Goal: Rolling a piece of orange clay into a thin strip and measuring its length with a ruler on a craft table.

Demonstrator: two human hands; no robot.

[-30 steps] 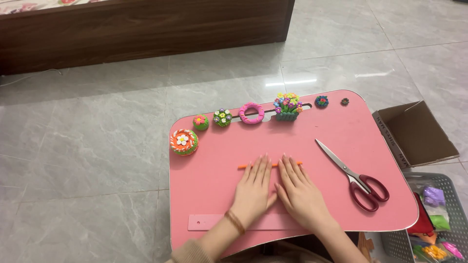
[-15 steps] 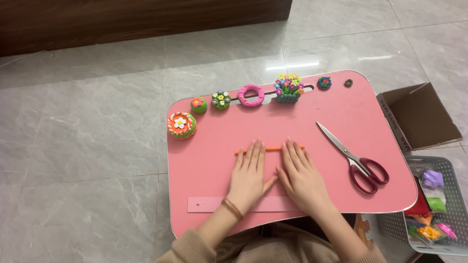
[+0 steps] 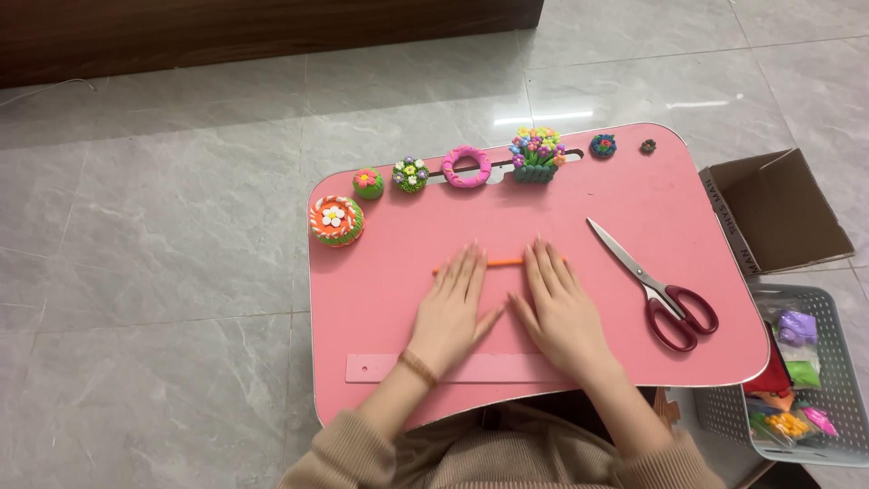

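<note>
Thin orange clay strip lying left-right under both flat, open hands

You're in a home, sitting on a grey marble-tile floor at a low pink lap table, dark wooden furniture upper left, craft basket lower right.
</note>
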